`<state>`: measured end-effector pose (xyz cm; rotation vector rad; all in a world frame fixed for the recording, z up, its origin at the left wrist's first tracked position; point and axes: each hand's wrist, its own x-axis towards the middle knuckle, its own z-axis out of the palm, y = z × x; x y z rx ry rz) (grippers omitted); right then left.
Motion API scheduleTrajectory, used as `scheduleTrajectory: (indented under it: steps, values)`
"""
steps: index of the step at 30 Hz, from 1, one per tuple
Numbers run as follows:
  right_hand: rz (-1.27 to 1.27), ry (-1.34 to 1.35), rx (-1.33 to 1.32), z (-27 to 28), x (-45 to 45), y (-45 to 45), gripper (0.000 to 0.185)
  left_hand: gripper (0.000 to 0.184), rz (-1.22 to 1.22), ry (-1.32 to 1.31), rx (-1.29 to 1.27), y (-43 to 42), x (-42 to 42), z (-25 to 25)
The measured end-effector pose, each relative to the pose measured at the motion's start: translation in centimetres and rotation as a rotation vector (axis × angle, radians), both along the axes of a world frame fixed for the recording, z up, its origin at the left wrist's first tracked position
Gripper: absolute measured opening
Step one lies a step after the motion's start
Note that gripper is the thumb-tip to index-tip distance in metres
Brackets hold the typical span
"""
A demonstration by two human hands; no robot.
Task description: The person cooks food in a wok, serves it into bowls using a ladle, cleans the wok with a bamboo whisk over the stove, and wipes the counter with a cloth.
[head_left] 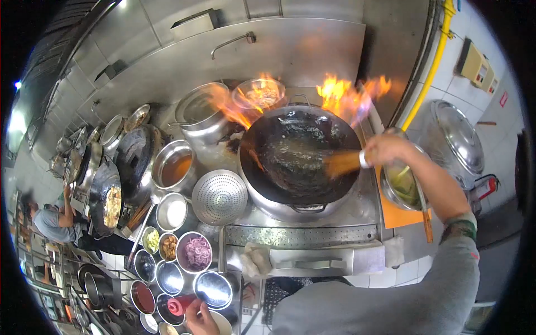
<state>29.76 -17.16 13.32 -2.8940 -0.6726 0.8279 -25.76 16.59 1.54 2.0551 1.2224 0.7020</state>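
1 left hand [201,321], nearest: fingers curled at 1 red squeeze bottle [177,305]; whether they grip it, cannot tell. Sliced red onion [197,254], in 1 bowl. 1 perforated skimmer [219,192], left of the wok. 1 right hand [389,149], closed round 1 bamboo wok brush [344,163], blurred, bristles inside the wok: probably light, springy, slick when wet; best held at the white band. 1 black wok [258,131], 2 loop handles, likely heavy, hot. Flames [338,95] behind.

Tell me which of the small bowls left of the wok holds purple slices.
The bowl immediately right of the brown pieces, lower-left of the perforated skimmer in the picture; none of the others shows purple contents.
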Motion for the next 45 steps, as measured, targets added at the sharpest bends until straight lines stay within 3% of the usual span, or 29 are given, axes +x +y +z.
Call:
scheduleTrajectory:
  steps: [2,4,8,9,10,12,14,16,18,21,24,26,28,30,31,32,34,38,40,42,44,45]
  values:
    - [-0.015,-0.457,0.069,-6.4,4.4,1.1,0.030,0.018,-0.121,0.031,0.090,-0.1,2.9,1.3]
    - [0.064,-0.510,0.116,-11.0,5.4,4.2,0.032,0.018,-0.209,0.121,0.159,-0.9,5.4,2.8]
    - [0.264,-0.290,0.105,-5.0,2.0,2.5,0.037,0.017,-0.061,-0.094,-0.040,1.1,-1.2,-1.0]
    - [0.217,-0.298,0.085,-4.6,2.8,1.6,0.037,0.017,0.055,0.060,-0.028,1.3,-3.2,-1.4]
    - [0.172,-0.305,0.060,-4.0,4.0,0.7,0.038,0.017,0.031,0.003,-0.054,1.3,-3.0,-1.6]
    - [0.070,-0.482,0.048,-7.8,7.5,3.2,0.040,0.017,-0.025,-0.119,-0.094,1.3,-1.8,-2.3]
    - [0.027,-0.432,0.339,-10.6,7.2,7.8,0.045,0.017,-0.163,-0.033,0.056,0.5,3.6,-0.9]
    - [0.088,-0.350,0.620,-17.1,8.1,12.6,0.053,0.024,-0.345,-0.004,0.155,-2.3,10.9,3.1]
    - [-0.012,-0.130,0.717,-16.6,3.5,15.4,0.059,0.026,-0.585,-0.119,0.227,-3.8,16.6,3.0]
    - [0.065,0.230,0.532,-9.4,-2.2,11.1,0.055,0.028,-0.824,-0.181,0.322,-7.8,23.1,4.3]
    - [0.080,0.496,0.350,-4.6,0.7,1.2,0.051,0.028,-0.962,-0.177,0.416,-10.3,27.4,4.0]
    - [-0.053,0.509,0.177,-2.3,6.2,-4.7,0.043,0.027,-1.021,-0.141,0.488,-11.4,30.0,3.2]
    - [-0.052,0.192,0.154,-0.7,9.6,-6.8,0.033,0.027,-1.093,0.104,0.569,-12.1,32.6,2.3]
    - [0.048,-0.613,0.177,-2.4,9.2,-6.0,0.028,0.028,-1.129,0.268,0.613,-12.9,34.3,0.5]
    - [-0.090,-0.682,0.213,0.5,4.4,-4.2,0.031,0.028,-1.132,0.308,0.620,-13.0,35.1,-0.5]
    - [-0.128,-0.765,0.313,-0.6,4.2,-4.4,0.034,0.029,-1.134,0.349,0.630,-12.9,35.9,-1.2]
    - [-0.120,-0.782,0.631,-2.4,3.7,-6.9,0.044,0.029,-1.071,0.224,0.700,-13.0,35.5,-3.0]
    - [-0.384,-0.234,0.923,-0.3,-3.6,-9.6,0.052,0.031,-0.981,-0.008,0.717,-13.2,33.8,-3.8]
    - [-0.157,-0.518,0.981,-1.6,-6.2,-12.3,0.049,0.031,-0.942,-0.082,0.715,-12.6,33.3,-3.1]
    - [-0.361,-0.204,1.151,-1.5,-10.2,-14.4,0.049,0.035,-0.910,-0.155,0.715,-11.4,33.0,-2.0]
    - [-0.518,-0.074,1.198,-1.9,-14.5,-16.3,0.049,0.041,-0.881,-0.228,0.709,-10.1,33.4,-0.5]
    - [-0.452,-0.243,1.135,-4.3,-15.7,-17.9,0.050,0.041,-0.861,-0.262,0.714,-9.6,33.6,0.5]
